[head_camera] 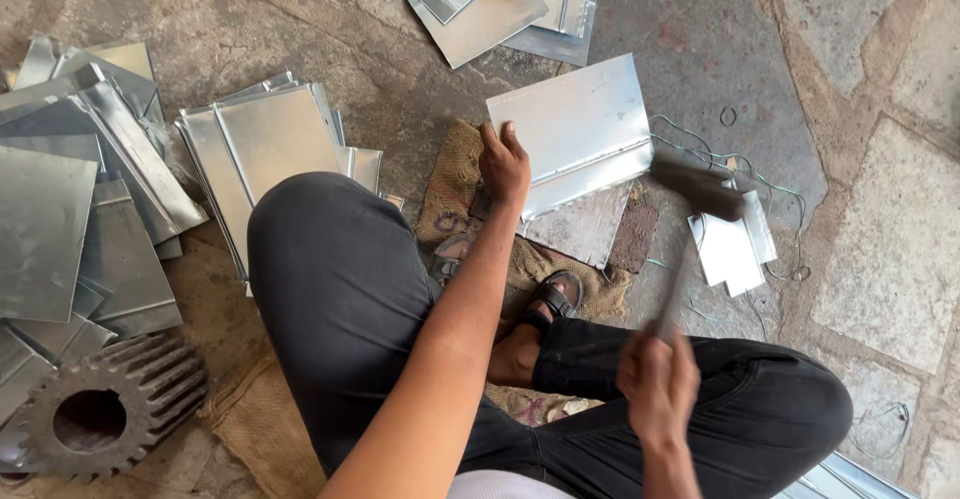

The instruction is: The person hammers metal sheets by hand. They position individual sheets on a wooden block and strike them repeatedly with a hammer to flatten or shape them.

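Rough stone floor (860, 259) spreads under a seated person, with stacks of cut metal sheets (260, 149) to the left, more sheets (490, 4) above, and a big toothed gear (100, 414) near the knee. Left hand (503, 164) presses the near edge of a folded metal sheet (575, 129) lying on a burlap sack (455, 174), fingers curled together over the rim. Right hand (657, 379) is wrapped tight around a hammer (697, 187), its blurred head just beside the sheet's fold. A glancing strike could skid toward the holding fingers, or the sharp edge could cut them if the sheet jumps.
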